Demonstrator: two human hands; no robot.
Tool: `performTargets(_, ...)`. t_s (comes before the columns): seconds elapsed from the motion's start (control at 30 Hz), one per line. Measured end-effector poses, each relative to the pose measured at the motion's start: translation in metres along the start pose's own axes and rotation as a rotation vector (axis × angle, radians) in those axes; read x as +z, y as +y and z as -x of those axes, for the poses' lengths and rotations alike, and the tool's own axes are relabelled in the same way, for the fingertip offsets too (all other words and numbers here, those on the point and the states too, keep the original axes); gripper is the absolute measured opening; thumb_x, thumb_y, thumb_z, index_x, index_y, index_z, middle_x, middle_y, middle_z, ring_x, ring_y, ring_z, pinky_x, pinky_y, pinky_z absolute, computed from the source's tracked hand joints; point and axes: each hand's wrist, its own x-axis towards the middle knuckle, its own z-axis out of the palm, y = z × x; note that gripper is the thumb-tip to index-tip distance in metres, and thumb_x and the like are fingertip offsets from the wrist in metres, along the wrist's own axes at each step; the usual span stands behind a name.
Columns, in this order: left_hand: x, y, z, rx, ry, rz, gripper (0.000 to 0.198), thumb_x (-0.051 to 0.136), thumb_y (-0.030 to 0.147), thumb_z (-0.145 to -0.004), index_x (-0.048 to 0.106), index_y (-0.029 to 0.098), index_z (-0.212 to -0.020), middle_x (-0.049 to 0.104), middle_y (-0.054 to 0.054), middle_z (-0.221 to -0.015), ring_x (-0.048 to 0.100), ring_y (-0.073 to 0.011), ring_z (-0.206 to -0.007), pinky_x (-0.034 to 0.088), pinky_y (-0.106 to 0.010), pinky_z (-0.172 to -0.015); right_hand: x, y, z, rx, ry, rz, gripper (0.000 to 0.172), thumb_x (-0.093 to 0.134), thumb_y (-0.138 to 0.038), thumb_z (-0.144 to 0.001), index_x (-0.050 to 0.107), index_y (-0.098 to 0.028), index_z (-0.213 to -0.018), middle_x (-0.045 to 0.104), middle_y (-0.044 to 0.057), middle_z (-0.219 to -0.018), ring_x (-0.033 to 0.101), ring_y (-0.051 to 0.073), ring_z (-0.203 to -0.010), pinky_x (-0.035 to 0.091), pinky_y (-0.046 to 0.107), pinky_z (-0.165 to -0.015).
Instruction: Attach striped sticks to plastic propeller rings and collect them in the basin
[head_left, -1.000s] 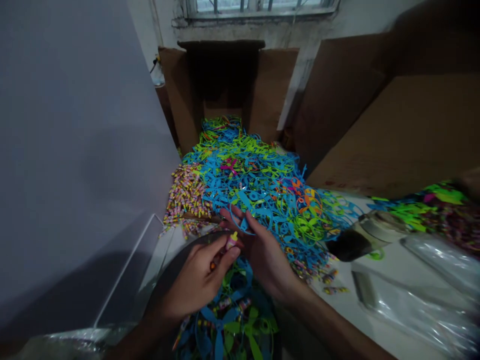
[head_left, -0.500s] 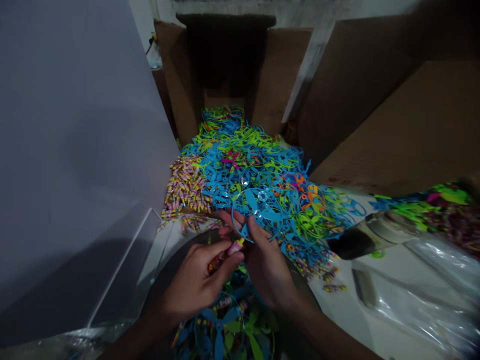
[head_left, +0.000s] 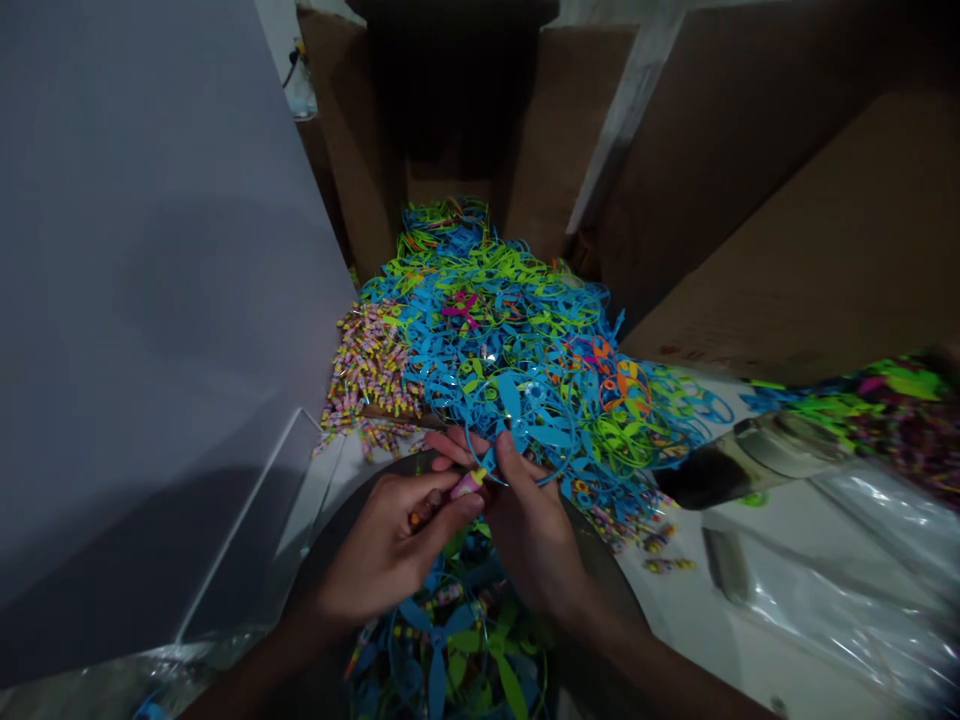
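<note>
My left hand (head_left: pixel 375 555) is closed round a small pink tube (head_left: pixel 466 485) with a yellow tip; a brownish-orange end shows behind the thumb. My right hand (head_left: pixel 540 540) pinches a blue ringed propeller (head_left: pixel 551 436) between thumb and fingers. The yellow tip meets the propeller's near edge, but I cannot tell whether they are joined. Below both hands is a dark round tub (head_left: pixel 615 580). In it lie a blue propeller (head_left: pixel 436 650), a green propeller (head_left: pixel 504 660) and several small tubes.
Ahead spreads a heap of blue and green propellers (head_left: pixel 517 270), with a pile of pink-yellow tubes (head_left: pixel 367 360) at its left. Cardboard (head_left: pixel 787 240) stands at right and a pale panel (head_left: pixel 150 200) at left. Clear plastic bags (head_left: pixel 810 600) and a dark cylinder (head_left: pixel 750 460) lie right.
The view has tipped down slightly. The propeller has shifted a little to the right, and the tube's yellow tip points more sideways toward it. Both hands keep their hold.
</note>
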Motion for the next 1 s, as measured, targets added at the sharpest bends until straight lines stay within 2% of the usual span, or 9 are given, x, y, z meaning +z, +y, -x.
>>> performTargets(0.13,0.002,0.002,0.001,0.040,0.057,-0.147,0.029,0.058,0.041,-0.092,0.073,0.020,-0.077,0.063,-0.001,-0.062,0.051,-0.0152,-0.055,0.037,-0.024,-0.050,0.001,0.001,0.001,-0.058,0.010,-0.004,0.034,0.072,-0.055,-0.080,0.080,-0.025,-0.091,0.077,0.007,-0.103,0.063,0.031,-0.115,0.047,0.049,-0.103)
performTargets(0.23,0.004,0.000,0.005,0.108,0.097,-0.290,0.025,0.057,0.039,-0.094,0.075,0.023,-0.090,0.068,0.000,-0.065,0.057,-0.0146,-0.055,0.044,-0.025,-0.055,0.001,0.002,0.002,-0.090,0.025,0.033,0.033,0.071,-0.055,-0.080,0.080,-0.026,-0.092,0.077,0.006,-0.103,0.061,0.031,-0.119,0.046,0.048,-0.104)
performTargets(0.33,0.007,-0.006,0.009,0.230,0.179,-0.456,0.022,0.056,0.034,-0.096,0.073,0.025,-0.106,0.076,-0.003,-0.089,0.069,-0.0182,-0.077,0.054,-0.028,-0.074,-0.002,0.005,0.003,-0.138,0.077,0.081,0.033,0.072,-0.054,-0.081,0.079,-0.025,-0.094,0.077,0.006,-0.104,0.061,0.031,-0.119,0.045,0.048,-0.105)
performTargets(0.4,0.008,-0.009,0.010,0.330,0.222,-0.567,0.023,0.053,0.029,-0.097,0.070,0.024,-0.112,0.077,-0.006,-0.101,0.071,-0.0203,-0.089,0.056,-0.031,-0.083,-0.006,0.008,0.004,-0.152,0.111,0.119,0.033,0.071,-0.054,-0.082,0.079,-0.025,-0.097,0.077,0.006,-0.105,0.061,0.030,-0.119,0.044,0.048,-0.105)
performTargets(0.5,0.008,-0.011,0.011,0.427,0.228,-0.703,0.024,0.049,0.024,-0.098,0.068,0.019,-0.112,0.077,-0.009,-0.099,0.073,-0.0216,-0.085,0.059,-0.033,-0.078,-0.011,0.014,0.005,-0.160,0.131,0.159,0.031,0.070,-0.052,-0.084,0.078,-0.026,-0.100,0.076,0.004,-0.109,0.061,0.029,-0.119,0.043,0.047,-0.106)
performTargets(0.63,0.007,-0.012,0.010,0.454,0.210,-0.785,0.021,0.048,0.021,-0.098,0.066,0.016,-0.107,0.077,-0.011,-0.095,0.073,-0.0225,-0.081,0.059,-0.033,-0.073,-0.012,0.019,0.005,-0.156,0.142,0.167,0.032,0.069,-0.052,-0.086,0.078,-0.025,-0.102,0.076,0.004,-0.109,0.061,0.028,-0.119,0.043,0.045,-0.106)
performTargets(0.77,0.006,-0.013,0.008,0.456,0.205,-0.832,0.021,0.046,0.020,-0.098,0.066,0.017,-0.105,0.077,-0.009,-0.087,0.073,-0.0205,-0.075,0.057,-0.030,-0.069,-0.014,0.018,0.003,-0.117,0.071,0.184,0.033,0.066,-0.053,-0.087,0.078,-0.026,-0.104,0.077,0.003,-0.105,0.062,0.028,-0.116,0.046,0.044,-0.104)
performTargets(1.0,0.006,-0.013,0.006,0.478,0.216,-0.818,0.019,0.049,0.022,-0.098,0.066,0.018,-0.103,0.075,-0.005,-0.076,0.069,-0.0177,-0.062,0.053,-0.027,-0.061,-0.007,0.014,0.003,-0.130,-0.021,0.189,0.031,0.059,-0.049,-0.094,0.077,-0.030,-0.109,0.074,0.001,-0.115,0.063,0.026,-0.117,0.043,0.042,-0.108)
